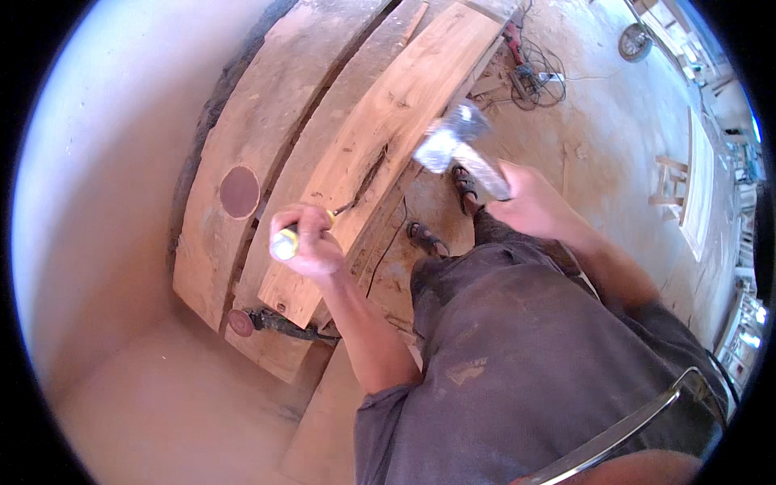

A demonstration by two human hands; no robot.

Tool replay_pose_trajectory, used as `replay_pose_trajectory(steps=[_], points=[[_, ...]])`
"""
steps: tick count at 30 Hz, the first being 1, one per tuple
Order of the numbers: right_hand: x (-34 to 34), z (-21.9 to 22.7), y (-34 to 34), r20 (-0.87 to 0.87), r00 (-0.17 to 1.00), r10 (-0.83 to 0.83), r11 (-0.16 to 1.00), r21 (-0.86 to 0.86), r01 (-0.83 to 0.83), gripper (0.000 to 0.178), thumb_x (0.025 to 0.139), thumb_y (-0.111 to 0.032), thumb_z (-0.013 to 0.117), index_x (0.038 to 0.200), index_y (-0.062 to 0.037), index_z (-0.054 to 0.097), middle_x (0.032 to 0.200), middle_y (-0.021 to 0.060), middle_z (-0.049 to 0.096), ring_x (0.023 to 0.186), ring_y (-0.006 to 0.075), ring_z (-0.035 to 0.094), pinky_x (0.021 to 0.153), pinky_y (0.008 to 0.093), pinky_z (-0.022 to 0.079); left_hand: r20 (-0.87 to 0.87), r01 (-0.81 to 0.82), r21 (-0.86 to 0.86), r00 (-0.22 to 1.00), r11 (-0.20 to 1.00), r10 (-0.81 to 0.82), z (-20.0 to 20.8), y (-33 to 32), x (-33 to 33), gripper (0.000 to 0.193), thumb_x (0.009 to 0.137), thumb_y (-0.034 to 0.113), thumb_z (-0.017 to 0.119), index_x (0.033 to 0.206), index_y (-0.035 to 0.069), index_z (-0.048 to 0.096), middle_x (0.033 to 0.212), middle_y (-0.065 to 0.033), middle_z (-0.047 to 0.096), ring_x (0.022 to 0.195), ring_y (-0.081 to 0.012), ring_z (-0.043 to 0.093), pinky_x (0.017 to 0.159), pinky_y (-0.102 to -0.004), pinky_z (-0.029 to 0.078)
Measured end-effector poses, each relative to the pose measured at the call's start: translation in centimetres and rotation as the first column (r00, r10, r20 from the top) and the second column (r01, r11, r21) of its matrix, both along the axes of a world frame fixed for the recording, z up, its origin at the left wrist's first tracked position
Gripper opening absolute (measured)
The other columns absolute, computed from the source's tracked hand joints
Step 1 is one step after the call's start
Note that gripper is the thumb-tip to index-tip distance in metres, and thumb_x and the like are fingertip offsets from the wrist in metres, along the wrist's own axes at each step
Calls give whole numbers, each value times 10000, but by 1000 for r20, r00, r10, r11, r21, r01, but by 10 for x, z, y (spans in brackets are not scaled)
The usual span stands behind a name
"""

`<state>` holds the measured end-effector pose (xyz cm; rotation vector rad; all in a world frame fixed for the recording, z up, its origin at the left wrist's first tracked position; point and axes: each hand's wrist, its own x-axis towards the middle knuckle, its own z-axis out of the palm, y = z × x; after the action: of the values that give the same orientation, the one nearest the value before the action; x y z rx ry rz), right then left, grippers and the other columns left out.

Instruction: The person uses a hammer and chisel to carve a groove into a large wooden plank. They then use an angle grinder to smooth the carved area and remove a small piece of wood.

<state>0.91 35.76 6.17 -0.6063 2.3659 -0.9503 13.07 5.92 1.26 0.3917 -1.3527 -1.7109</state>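
The wooden plank [400, 113] lay lengthwise on a worn, heavy-boarded bench [279, 97], its near end close to an angle grinder [279, 323] and a round brown disc [240, 192] resting on the boards to its left. A dark, rough-edged groove [372, 174] ran along part of the plank's upper face; whether it was a natural split, a cut, or both could not be told. The left hand [307, 241] was closed around the yellow handle of a chisel-like tool [284, 245], whose metal tip pointed at the near end of that groove, though the exact contact was too small to make out. The right hand [533, 202] gripped a hammer [457, 144], its head blurred and held apart from the tool, to the right of the plank. Judging by this, the chiselling was partway along: the groove was open over a middle stretch, while most of the face around it looked smooth and uncut, save for small dark marks. How much chiselling remained could not be read from the wood.
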Motion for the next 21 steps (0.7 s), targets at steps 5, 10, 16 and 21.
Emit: replay_pose_trajectory(steps=[5, 10, 16, 21], points=[[-32, -2, 34, 362, 900, -242, 967, 162, 195, 340, 805, -91, 687, 1104, 31, 582, 730, 51, 593, 520, 119, 596, 459, 305, 465, 462, 83, -484, 870, 871, 174, 49, 75, -69, 165, 792, -73, 671, 928, 19, 656, 748, -30, 537, 632, -124, 541, 605, -261, 442], [-83, -43, 72, 454, 855, -252, 968, 124, 220, 248, 805, -83, 688, 996, -5, 550, 685, 31, 566, 508, 122, 582, 444, 306, 469, 551, 201, -680, 775, 705, 310, 20, 110, -115, 189, 784, 59, 799, 917, 36, 667, 840, -95, 597, 829, -257, 582, 743, -398, 489], [-153, -62, 75, 489, 857, -161, 987, 63, 150, 225, 821, -77, 683, 984, -5, 546, 673, 27, 563, 501, 111, 557, 454, 293, 459, 651, 212, -636, 664, 742, 368, -12, 138, -154, 154, 792, 134, 767, 780, 52, 637, 802, -146, 614, 822, -371, 569, 784, -480, 448], [-188, -54, 65, 485, 872, -63, 994, -52, 101, 213, 843, -59, 685, 989, -4, 540, 685, 27, 566, 495, 104, 542, 451, 284, 449, 767, 302, -556, 546, 774, 337, -22, 134, -175, 114, 753, 133, 740, 796, 69, 656, 777, -156, 673, 789, -382, 654, 758, -485, 509]])
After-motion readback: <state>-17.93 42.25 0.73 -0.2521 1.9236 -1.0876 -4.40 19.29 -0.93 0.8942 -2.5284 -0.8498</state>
